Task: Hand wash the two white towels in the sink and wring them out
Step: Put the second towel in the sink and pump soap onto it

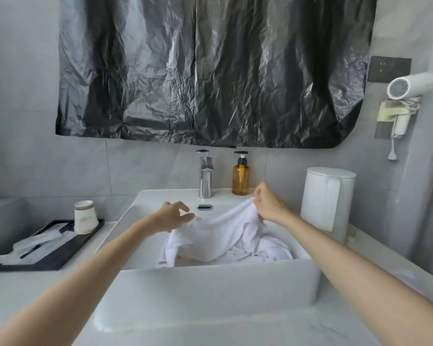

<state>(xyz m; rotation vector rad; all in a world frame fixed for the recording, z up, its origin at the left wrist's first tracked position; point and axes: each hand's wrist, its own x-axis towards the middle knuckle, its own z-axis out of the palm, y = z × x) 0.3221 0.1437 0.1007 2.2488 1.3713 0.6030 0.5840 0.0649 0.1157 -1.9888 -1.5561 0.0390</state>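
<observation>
Two white towels lie in the sink (pixel 210 270), but where one ends and the other begins is hard to say. The upper towel (pixel 220 236) is lifted and stretched between the hands. The lower towel (pixel 265 250) sits crumpled in the basin on the right, partly covered by it. The sink's near wall hides the bottom of the basin, so I cannot tell whether there is water inside. A small orange speck shows at the cloth's lower left edge; what it is I cannot make out.

Both bare forearms reach in from the bottom corners. The left hand (pixel 175 216) hovers palm down at the cloth's left end, fingers curled, thumb and lower fingers closed on the edge, though the hold itself is mostly hidden beneath the palm. The right hand (pixel 268 203) is raised higher, near the amber pump bottle (pixel 240 176), pinching a bunched corner between thumb and fingertips. The chrome faucet (pixel 205 176) stands behind, between the hands. A crinkled black plastic sheet (pixel 210 71) covers the wall above.
</observation>
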